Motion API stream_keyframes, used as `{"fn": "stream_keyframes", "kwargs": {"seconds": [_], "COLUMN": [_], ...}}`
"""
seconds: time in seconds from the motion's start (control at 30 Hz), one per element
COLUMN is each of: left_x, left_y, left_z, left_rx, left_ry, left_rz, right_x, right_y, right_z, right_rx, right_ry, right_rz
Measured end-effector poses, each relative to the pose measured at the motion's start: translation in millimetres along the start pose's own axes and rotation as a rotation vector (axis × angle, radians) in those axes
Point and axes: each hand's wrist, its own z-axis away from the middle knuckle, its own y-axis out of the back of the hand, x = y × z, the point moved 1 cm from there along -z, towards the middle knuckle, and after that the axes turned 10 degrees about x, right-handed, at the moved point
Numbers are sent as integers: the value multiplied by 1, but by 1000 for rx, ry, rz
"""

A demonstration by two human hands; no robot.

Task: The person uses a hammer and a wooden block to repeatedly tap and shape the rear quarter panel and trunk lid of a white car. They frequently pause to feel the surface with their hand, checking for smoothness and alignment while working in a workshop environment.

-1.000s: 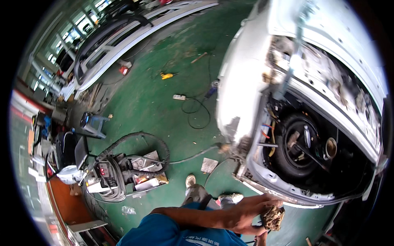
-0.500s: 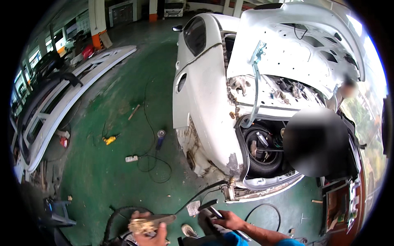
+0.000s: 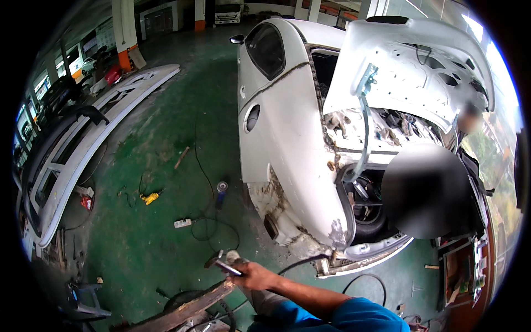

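My right hand is closed around a hammer, its head pointing left, in the lower middle. Just below it a long, rough wooden piece slants toward the lower left, with its upper end near that hand. My left hand cannot be seen. Ahead stands a white car with a cut, rusty lower side, its trunk lid raised on a hinge arm. A spare wheel lies in the open trunk, partly covered by a blurred patch.
A person is behind the car's right side. Long white body panels lie at left. On the green floor are a yellow power tool, a blue grinder, a power strip, hoses and cables. A stool stands lower left.
My right hand and hammer have moved up and left. My left hand, earlier gripping the wooden piece, has left view. The camera has swung from looking down to facing the car.
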Motion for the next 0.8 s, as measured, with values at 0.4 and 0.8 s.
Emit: {"fn": "stream_keyframes", "kwargs": {"seconds": [0.4,0.8], "left_x": [-155,-279], "left_y": [-233,-353], "left_z": [-125,-139], "left_rx": [-293,-467], "left_ry": [299,701], "left_rz": [-10,154], "right_x": [41,-19], "right_y": [26,159], "right_z": [-216,-264], "right_rx": [-295,241], "right_ry": [-554,-185], "right_rz": [-953,-1362]}}
